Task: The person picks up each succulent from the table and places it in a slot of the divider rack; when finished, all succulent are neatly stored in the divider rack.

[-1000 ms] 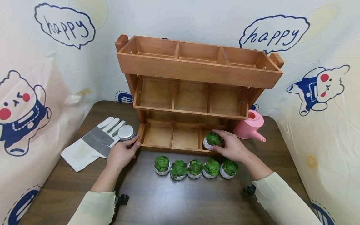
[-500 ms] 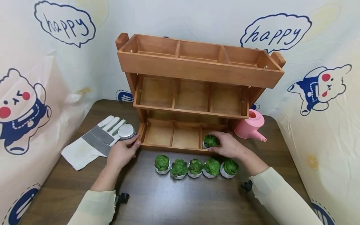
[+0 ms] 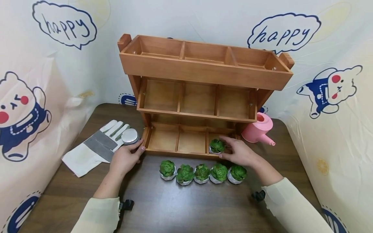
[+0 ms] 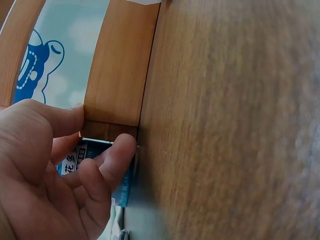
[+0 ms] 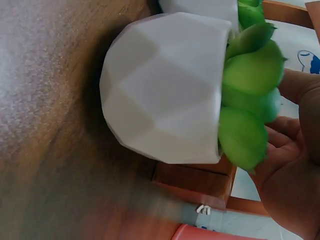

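Note:
In the head view a potted succulent [image 3: 216, 146] sits upright in the right compartment of the bottom tier of a wooden plant stand [image 3: 204, 72]. My right hand [image 3: 240, 151] is beside it, thumb and index spread around its right side, a gap showing between palm and plant. The right wrist view has a white faceted pot [image 5: 165, 90] from the front row close up, partly covering the hand. My left hand [image 3: 126, 158] grips the bottom tier's left front corner; the left wrist view shows thumb and fingers around the wooden end [image 4: 115, 122].
Several potted succulents [image 3: 202, 174] line up on the table [image 3: 186, 213] before the stand. To the left lie a work glove [image 3: 93, 147] and a round silver-lidded tin [image 3: 130, 136]. A pink watering can [image 3: 257, 129] stands at the right, with printed cloth walls around.
My right hand has lowered the succulent into the right compartment, where it now stands level, and the fingers have loosened from it. My left hand stays at the corner.

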The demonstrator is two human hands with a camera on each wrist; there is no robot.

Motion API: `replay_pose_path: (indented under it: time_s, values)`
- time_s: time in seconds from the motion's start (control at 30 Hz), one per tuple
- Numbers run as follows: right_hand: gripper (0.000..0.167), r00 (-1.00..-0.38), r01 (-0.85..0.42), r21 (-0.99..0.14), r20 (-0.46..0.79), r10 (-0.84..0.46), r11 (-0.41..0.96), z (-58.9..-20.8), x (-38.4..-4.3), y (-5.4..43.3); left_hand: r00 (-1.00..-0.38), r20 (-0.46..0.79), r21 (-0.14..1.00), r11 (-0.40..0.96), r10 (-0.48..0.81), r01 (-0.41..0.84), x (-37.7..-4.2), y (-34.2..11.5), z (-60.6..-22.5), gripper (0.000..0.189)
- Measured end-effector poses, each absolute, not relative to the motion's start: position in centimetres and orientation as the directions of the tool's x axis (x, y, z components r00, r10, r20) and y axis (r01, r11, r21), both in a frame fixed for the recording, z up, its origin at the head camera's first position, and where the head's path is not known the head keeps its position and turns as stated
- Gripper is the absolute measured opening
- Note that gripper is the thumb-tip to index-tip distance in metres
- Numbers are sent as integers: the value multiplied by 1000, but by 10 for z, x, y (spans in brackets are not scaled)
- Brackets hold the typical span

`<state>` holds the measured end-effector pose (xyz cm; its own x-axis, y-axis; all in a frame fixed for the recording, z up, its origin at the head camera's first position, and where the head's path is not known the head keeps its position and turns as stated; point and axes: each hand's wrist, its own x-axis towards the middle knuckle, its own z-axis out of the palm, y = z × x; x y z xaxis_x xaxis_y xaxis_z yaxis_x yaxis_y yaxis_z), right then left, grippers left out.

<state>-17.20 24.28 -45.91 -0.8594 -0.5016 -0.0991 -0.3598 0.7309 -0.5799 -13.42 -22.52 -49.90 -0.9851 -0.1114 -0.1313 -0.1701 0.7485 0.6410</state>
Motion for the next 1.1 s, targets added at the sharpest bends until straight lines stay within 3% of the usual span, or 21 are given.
replay_pose_path:
  time_s: [0.67, 1.1]
  values:
    - [77, -889, -324, -734, 20, -458, 597, -447, -134, 269, -990, -96, 656, 742, -101, -139, -134, -224, -499, 52]
    - [69, -898, -373, -730, 128, -422, 573, -448, -112, 275, -990, -103, 666, 732, -98, -142, -134, -224, -498, 52]
